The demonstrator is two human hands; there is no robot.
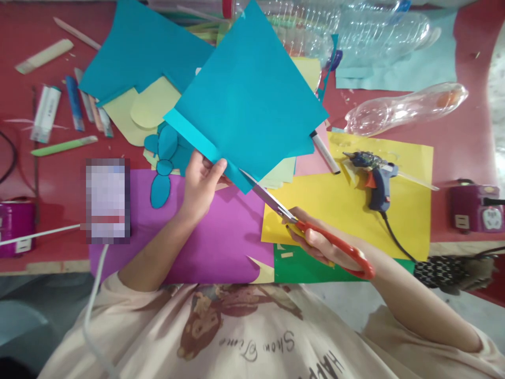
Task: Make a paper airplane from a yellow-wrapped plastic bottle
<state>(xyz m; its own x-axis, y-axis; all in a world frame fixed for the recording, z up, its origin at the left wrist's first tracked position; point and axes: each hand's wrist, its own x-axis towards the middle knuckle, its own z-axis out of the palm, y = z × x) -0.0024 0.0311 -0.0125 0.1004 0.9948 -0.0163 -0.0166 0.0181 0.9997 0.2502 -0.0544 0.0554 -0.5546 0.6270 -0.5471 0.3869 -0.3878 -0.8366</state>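
Scissors [303,226], grasped in the fingers of the right hand [311,242], overlap the near corner of the blue sheet [252,95]. The fingers of the left hand [202,183] pinch its near left edge over the worktop [453,142]. Right of the sheet lie a glue gun [379,184] and a bottle [406,109].

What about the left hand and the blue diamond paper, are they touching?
Touching. The head view shows the left hand pinching the blue diamond paper at its lower-left edge.

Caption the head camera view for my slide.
Left hand holds blue paper while right hand holds red-handled scissors at its near corner, over a purple sheet and a yellow sheet.
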